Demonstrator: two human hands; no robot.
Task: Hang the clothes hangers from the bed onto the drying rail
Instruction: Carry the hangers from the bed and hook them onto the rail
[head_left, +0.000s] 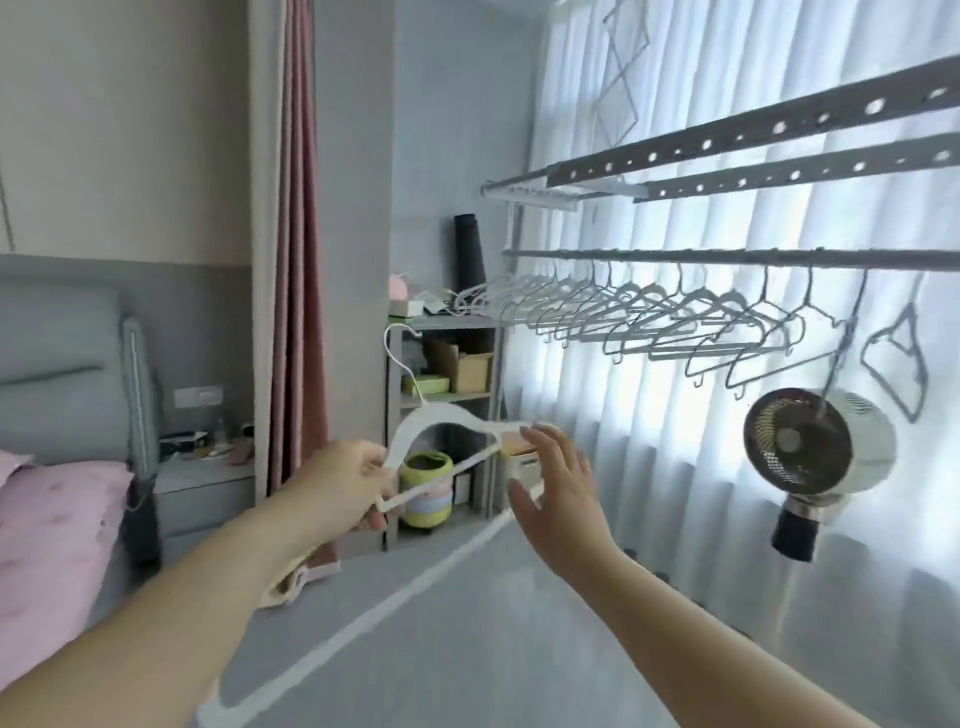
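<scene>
While the left hand (358, 483) grips the hanger (447, 418) by its 9 o'clock end, fingers curled round it, the right hand (558, 488) is just spread out flat at the 3 o'clock end, fingers straight, not holding anything. Honestly can't tell if its fingertips touch the hanger or only sit right beside it.

Hanger's white, up in the air pretty much dead centre of the view, hook (388, 340) up at 12 o'clock. The rail (727, 257) runs from centre out to 3 o'clock, above and right of the hanger, well apart from it, with a whole row of hangers (649, 322) already on it.

A fan (800, 441) hangs at 4 o'clock under the rail. The bed (62, 525) with pink bedding is at 8 o'clock. A shelf (447, 397) stands right behind the hanger, and a pink curtain (296, 234) hangs at 10 o'clock.
</scene>
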